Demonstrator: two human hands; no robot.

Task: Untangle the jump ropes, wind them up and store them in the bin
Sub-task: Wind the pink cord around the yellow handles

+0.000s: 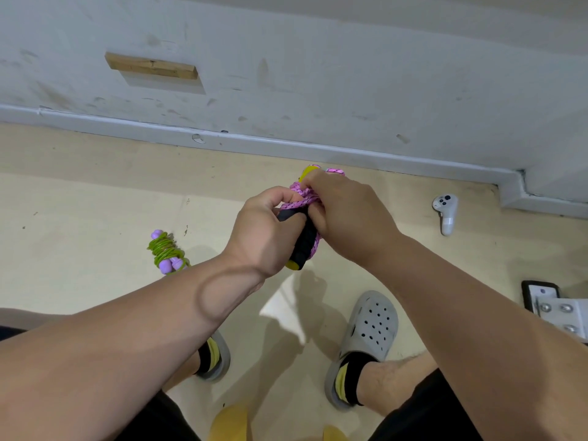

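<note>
Both hands hold a pink braided jump rope wound around its black handles with yellow ends, above the floor at mid-frame. My left hand grips the handles from the left, fingers curled over the pink coils. My right hand closes on the upper part of the bundle, pinching the rope near a yellow handle tip. A second rope, green with purple handles, lies wound up on the floor to the left, apart from both hands. No bin is in view.
A white handheld controller lies on the floor at the right near the wall's skirting. A black-and-white object with metal studs sits at the right edge. My feet in grey clogs stand below. A wooden block is fixed on the wall.
</note>
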